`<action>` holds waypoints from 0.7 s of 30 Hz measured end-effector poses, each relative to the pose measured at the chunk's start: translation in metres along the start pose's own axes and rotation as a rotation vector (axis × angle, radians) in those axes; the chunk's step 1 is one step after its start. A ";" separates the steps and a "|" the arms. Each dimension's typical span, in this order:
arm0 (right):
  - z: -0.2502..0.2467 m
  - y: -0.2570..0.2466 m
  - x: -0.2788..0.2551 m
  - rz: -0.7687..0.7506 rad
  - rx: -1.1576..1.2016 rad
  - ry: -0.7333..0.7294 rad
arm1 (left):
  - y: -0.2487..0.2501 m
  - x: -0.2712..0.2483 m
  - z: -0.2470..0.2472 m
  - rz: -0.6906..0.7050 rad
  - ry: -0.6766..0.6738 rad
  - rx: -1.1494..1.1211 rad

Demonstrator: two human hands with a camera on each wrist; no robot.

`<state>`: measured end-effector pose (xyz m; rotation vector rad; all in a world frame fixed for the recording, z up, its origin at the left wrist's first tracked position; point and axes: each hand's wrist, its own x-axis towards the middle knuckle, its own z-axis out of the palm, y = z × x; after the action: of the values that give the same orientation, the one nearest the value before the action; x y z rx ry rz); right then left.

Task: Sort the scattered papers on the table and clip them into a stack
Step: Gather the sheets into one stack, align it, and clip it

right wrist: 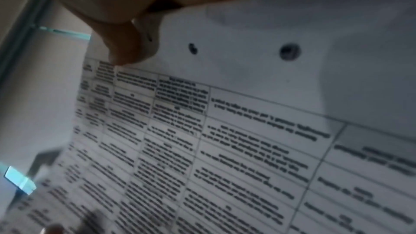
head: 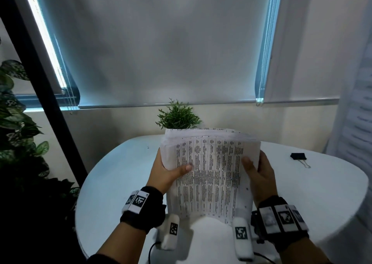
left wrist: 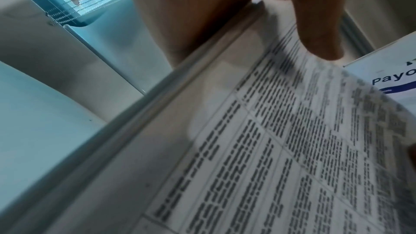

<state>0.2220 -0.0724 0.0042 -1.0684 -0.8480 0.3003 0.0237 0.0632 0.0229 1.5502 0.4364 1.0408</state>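
A leafy plant (head: 14,111) stands off the table's (head: 112,185) left edge. The left hand (head: 167,173) grips the left side of the stack of papers (head: 209,175), thumb lying across the printed top sheet. The stack stands nearly upright over the middle of the table, its top curling back toward a small potted plant (head: 178,116) at the far edge. The right hand (head: 259,175) grips the right side, thumb on the front. A black binder clip (head: 299,156) lies near the far right edge, well apart.

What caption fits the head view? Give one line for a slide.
Both hands, left and right, hold a stack of printed papers upright over the white table.
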 end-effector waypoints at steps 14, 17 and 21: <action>0.000 -0.012 -0.004 0.078 0.081 -0.055 | 0.002 -0.004 -0.006 -0.047 0.012 -0.070; 0.000 -0.013 -0.008 0.046 0.041 -0.089 | 0.003 -0.004 -0.003 -0.033 -0.015 -0.037; -0.002 -0.005 -0.007 0.080 0.040 -0.107 | -0.001 -0.003 -0.004 -0.042 0.000 -0.049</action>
<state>0.2184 -0.0799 0.0049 -1.0578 -0.8922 0.4427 0.0193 0.0632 0.0209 1.4910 0.4389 1.0122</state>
